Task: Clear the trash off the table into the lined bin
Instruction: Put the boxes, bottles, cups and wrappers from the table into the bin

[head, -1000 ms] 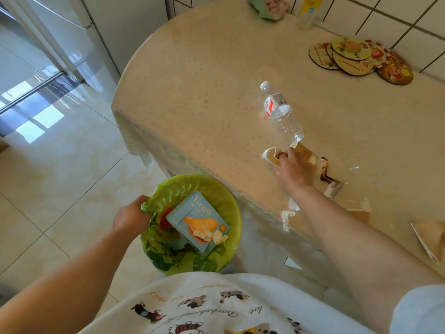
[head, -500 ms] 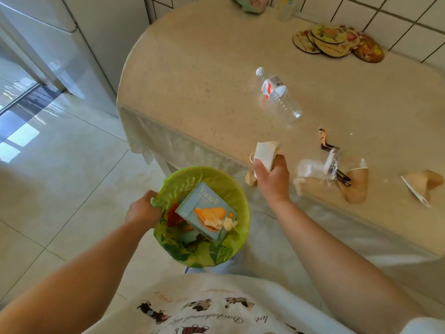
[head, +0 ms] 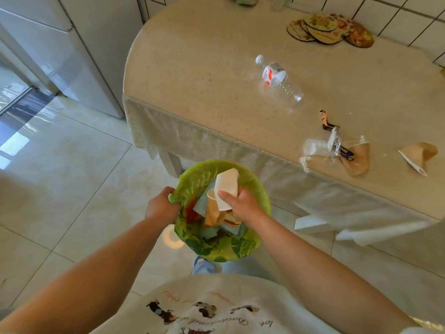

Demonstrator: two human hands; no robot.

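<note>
A bin lined with a green bag point(head: 255, 182) stands on the floor below the table's front edge. My left hand point(head: 161, 207) grips the liner at its left rim. Over the bin's mouth, my right hand point(head: 242, 205) holds a flattened white paper cup point(head: 225, 188) and a crumpled brown paper cup point(head: 213, 210). Inside the bin lie a pale blue box and other scraps. On the beige table point(head: 204, 68) remain a clear plastic bottle point(head: 279, 79) lying on its side, clear wrappers point(head: 323, 147), a dark wrapper strip point(head: 326, 121) and two brown paper cones point(head: 358, 160) point(head: 420, 155).
Round picture coasters point(head: 330, 28) are stacked at the table's far side by the tiled wall. A white fridge point(head: 72, 56) stands to the left. The tablecloth hangs over the front edge, with a white table leg point(head: 172, 162) just behind the bin. Shiny tiled floor spreads to the left.
My right hand lifted the paper cups off the table and carried them toward me, over the bin's mouth. My left hand kept its hold on the liner.
</note>
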